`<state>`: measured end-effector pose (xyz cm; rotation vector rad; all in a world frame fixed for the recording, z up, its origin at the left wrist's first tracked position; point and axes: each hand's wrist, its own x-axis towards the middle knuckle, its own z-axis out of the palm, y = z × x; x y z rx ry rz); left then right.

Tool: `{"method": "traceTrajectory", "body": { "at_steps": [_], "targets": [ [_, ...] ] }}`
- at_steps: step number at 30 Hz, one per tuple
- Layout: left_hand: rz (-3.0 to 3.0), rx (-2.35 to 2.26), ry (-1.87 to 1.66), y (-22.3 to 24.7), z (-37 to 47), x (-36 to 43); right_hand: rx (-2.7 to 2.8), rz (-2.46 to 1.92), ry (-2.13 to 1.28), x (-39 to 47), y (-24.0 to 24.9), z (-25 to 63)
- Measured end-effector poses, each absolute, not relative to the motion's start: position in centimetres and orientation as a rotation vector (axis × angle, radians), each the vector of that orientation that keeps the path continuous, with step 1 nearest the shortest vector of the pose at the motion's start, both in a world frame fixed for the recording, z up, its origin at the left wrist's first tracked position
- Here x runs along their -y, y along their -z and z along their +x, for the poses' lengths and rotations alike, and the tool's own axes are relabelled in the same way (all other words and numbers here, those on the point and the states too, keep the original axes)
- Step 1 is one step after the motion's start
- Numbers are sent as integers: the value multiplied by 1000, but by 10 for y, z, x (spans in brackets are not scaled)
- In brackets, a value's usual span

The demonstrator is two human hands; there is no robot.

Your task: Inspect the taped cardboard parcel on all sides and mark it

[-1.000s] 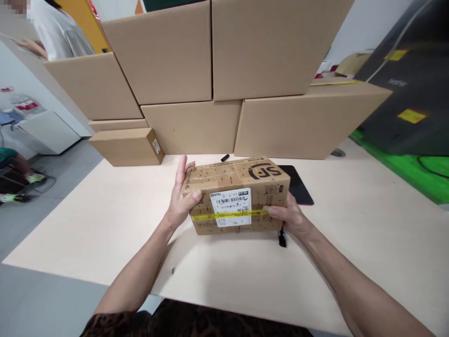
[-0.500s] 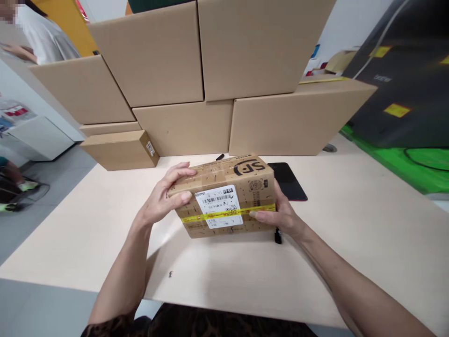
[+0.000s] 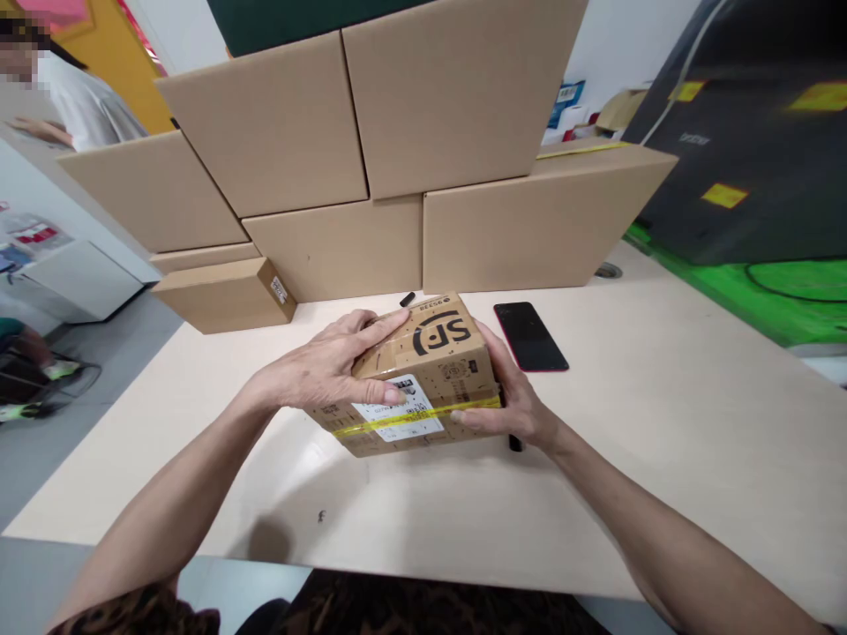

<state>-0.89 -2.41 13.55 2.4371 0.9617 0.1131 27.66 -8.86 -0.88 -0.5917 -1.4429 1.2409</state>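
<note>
1. One view, worn on the head, looks forward and steeply down over the bench (image 3: 694, 397) from the wearer's side.
2. It sits close: the wearer's dark clothing (image 3: 397, 608) crosses the bottom edge, and both forearms reach in from the lower corners.
3. The left grip (image 3: 321, 366) and right grip (image 3: 520, 397), at a carton (image 3: 430, 375), lie near mid-frame.
4. Ahead, stacked boxes (image 3: 397, 159) face the lens, their side edges spreading outward toward the top.
5. The wide field takes in floor (image 3: 33, 573) at left and a dark grey panel (image 3: 747, 150) at right.
</note>
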Motion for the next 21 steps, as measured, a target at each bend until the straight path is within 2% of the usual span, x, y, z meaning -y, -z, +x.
{"method": "traceTrajectory", "body": {
  "at_steps": [7,11,21],
  "targets": [
    [2545,-815,-39,-149,12,28,1468,-645,-1204,88,15,274],
    [2539,-905,-44,-152,40,31,1459,-638,-1229,87,14,272],
    [2778,-948,117,-133,45,42,1464,-609,-1304,80,31,253]
  ]
}}
